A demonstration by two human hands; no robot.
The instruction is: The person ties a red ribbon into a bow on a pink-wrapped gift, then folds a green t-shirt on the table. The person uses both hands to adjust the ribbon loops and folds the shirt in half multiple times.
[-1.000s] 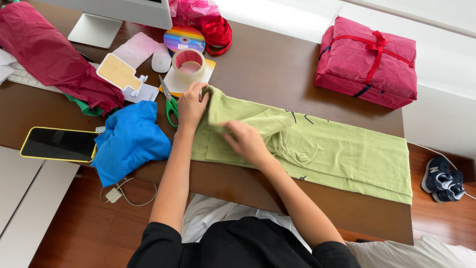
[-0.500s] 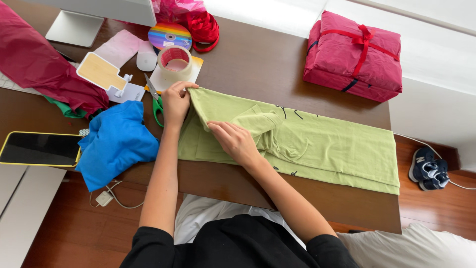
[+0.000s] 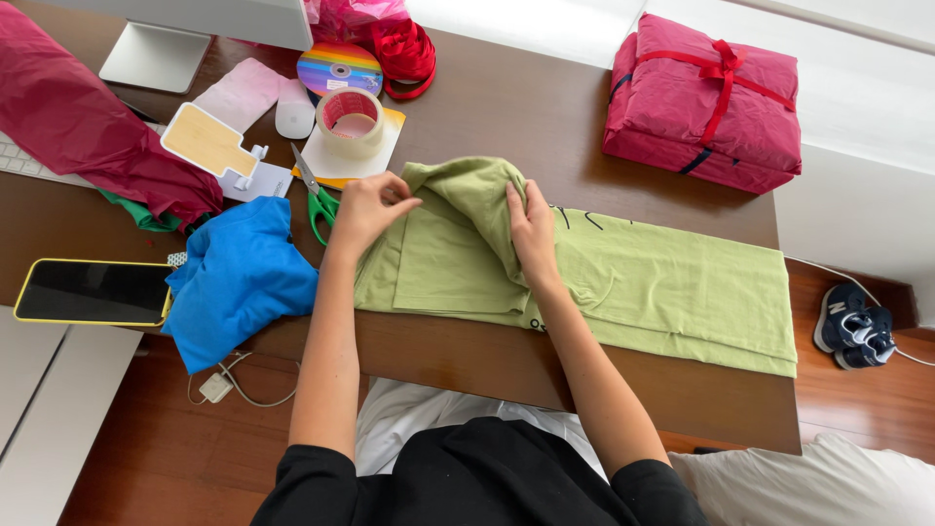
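Green cloth, a light olive-green garment [image 3: 633, 282], lies stretched across the dark wooden desk [image 3: 506, 107], its long body flat toward the person's right and its near edge close to the desk's front rim. At its left end a flap of the cloth is lifted into a soft hump between the two hands. The left hand [image 3: 365, 206] has its fingers drawn together, pinching the upper left edge of the raised fold, while the right hand [image 3: 534, 229] is laid against the right side of the hump, fingers close together and pointing away from the body, pressing the cloth with the thumb tucked into the fold. Beneath the hump a folded layer of the same garment lies flat. Just beside the left hand lie green-handled scissors [image 3: 317, 195], their blades pointing away, touching a white card that carries a roll of clear tape [image 3: 352, 119]. A crumpled blue cloth [image 3: 239, 282] sits near the left forearm at the desk's front edge, and a phone with a yellow rim [image 3: 93, 292] lies further left, dark screen up. Dark red tissue paper [image 3: 88, 117] is bunched at the far left, a shiny disc [image 3: 339, 68] rests behind the tape, and a parcel wrapped in red paper with a red ribbon [image 3: 706, 102] stands at the desk's far right corner, well apart from the hands.
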